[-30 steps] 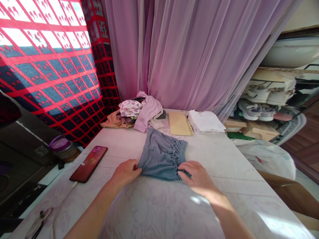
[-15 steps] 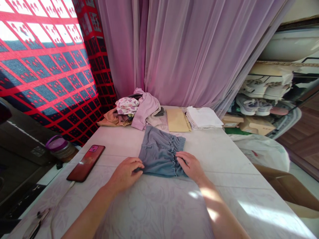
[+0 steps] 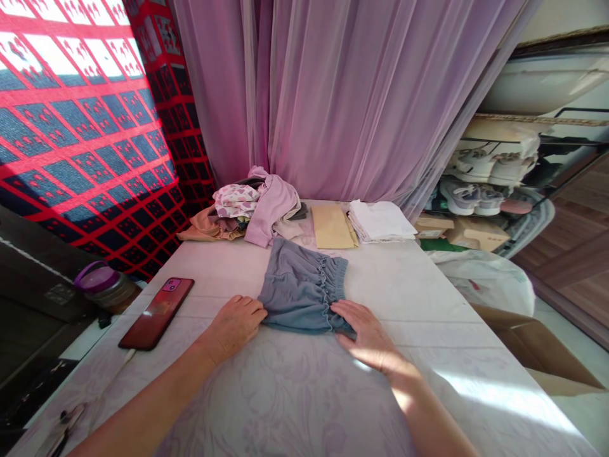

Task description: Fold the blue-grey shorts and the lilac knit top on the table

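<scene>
A blue-grey garment [image 3: 295,289] with a gathered, ruffled elastic band along its right side lies flat on the table. My left hand [image 3: 240,320] is at its near left corner, fingers curled together over the edge of the cloth; the fingertips are partly hidden. On the near end of the elastic band rests my right hand [image 3: 364,330], fingers stretched out flat and thumb apart. Just behind the garment is a heap of loose clothes, with a lilac piece [image 3: 273,206] and a white-and-pink patterned piece [image 3: 236,201].
A folded yellow cloth [image 3: 333,226] and a stack of folded white cloth [image 3: 382,222] lie at the back of the table [image 3: 266,406]. A red phone [image 3: 157,314] with a cable is at left. Shoes [image 3: 469,197] stand on a rack beyond the right edge, near an open cardboard box [image 3: 533,343].
My left hand's fingers have closed in at the garment's corner. My right hand has flattened, its thumb swinging out toward me. The whole view has shifted slightly.
</scene>
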`<action>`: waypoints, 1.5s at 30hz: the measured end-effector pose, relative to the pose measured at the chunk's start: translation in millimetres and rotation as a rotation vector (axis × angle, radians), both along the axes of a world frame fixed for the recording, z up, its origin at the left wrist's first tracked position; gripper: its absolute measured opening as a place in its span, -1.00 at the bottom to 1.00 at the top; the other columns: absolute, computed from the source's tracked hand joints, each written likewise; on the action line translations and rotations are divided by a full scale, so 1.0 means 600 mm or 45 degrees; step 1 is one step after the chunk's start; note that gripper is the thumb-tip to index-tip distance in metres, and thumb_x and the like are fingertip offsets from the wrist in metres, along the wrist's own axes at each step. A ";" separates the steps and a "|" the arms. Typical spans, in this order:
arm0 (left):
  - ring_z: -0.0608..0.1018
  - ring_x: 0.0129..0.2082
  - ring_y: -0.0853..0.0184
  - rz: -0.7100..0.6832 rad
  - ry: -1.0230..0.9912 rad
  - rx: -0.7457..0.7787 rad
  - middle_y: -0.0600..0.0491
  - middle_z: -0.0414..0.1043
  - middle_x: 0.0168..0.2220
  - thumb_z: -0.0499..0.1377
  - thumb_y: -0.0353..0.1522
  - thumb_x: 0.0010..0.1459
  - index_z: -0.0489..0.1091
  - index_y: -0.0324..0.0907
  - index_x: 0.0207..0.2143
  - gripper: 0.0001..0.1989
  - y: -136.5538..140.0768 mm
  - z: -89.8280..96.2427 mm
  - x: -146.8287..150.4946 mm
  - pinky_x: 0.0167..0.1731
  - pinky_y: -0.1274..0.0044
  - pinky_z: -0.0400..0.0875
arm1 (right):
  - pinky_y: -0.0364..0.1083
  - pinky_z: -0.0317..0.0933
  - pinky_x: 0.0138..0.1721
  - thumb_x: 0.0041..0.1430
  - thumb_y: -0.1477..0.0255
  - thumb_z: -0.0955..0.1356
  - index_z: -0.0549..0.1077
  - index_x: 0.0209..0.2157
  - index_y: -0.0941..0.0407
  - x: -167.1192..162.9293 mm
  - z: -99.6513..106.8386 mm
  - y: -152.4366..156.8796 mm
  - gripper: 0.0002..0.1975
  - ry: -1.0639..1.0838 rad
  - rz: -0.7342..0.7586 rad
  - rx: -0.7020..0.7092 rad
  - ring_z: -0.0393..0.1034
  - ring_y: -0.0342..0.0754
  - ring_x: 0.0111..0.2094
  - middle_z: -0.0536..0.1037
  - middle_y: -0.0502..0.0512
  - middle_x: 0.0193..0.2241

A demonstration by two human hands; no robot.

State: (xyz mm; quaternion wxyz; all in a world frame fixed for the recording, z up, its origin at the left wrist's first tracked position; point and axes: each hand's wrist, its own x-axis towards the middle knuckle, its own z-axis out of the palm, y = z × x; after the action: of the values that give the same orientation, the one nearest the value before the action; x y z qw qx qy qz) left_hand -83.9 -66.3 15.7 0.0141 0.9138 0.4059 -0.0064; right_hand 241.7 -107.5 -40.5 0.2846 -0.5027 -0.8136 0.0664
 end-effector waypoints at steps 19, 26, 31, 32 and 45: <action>0.52 -0.12 0.25 0.082 -0.127 -0.019 0.00 0.50 -0.09 0.10 -0.45 0.19 0.40 -0.06 -0.09 -0.75 0.001 -0.026 -0.018 -0.07 0.42 0.34 | 0.19 0.15 0.16 0.15 0.59 0.31 0.46 -0.02 -0.02 -0.039 0.005 -0.002 -0.62 -0.223 0.134 0.247 0.25 0.08 0.17 0.38 0.16 0.16; 0.53 -0.13 0.26 0.022 -0.188 -0.001 0.00 0.53 -0.13 0.06 -0.46 0.21 0.42 -0.08 -0.20 -0.81 0.004 -0.028 -0.023 -0.06 0.41 0.36 | 0.18 0.22 0.11 0.19 0.55 0.27 0.50 -0.29 0.05 -0.046 0.003 -0.006 -0.82 -0.160 0.115 0.180 0.32 0.07 0.10 0.45 0.14 0.09; 0.43 0.10 0.25 -0.045 -0.515 0.034 0.00 0.48 0.04 0.04 -0.48 0.10 0.39 -0.11 -0.29 -0.81 -0.012 -0.020 -0.027 0.12 0.36 0.27 | 0.15 0.21 0.13 0.22 0.56 0.23 0.46 -0.24 0.03 -0.049 0.004 -0.013 -0.78 -0.053 0.113 0.165 0.40 0.00 0.02 0.56 0.08 -0.06; 0.41 0.12 0.24 -0.044 -0.587 0.026 -0.01 0.48 0.04 0.04 -0.48 0.09 0.38 -0.11 -0.30 -0.82 -0.013 -0.019 -0.026 0.15 0.36 0.25 | 0.14 0.22 0.12 0.22 0.55 0.23 0.45 -0.23 0.03 -0.050 0.005 -0.012 -0.78 -0.028 0.111 0.173 0.42 -0.01 -0.01 0.58 0.07 -0.10; 0.46 -0.44 0.39 0.365 -0.964 -0.170 0.13 0.45 -0.41 -0.05 -0.17 0.20 0.36 -0.13 -0.19 -0.69 0.123 0.002 0.022 -0.40 0.58 0.34 | -0.17 0.17 -0.31 0.15 0.47 0.23 0.48 -0.35 0.07 -0.033 0.120 0.113 -0.81 0.070 -0.128 -0.426 0.40 -0.11 -0.36 0.56 -0.01 -0.41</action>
State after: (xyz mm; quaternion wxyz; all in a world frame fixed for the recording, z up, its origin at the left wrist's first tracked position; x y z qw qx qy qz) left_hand -70.4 7.6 17.0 0.2225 0.7830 0.4938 0.3061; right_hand 221.9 -39.7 31.5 0.2222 -0.5810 -0.7569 0.2003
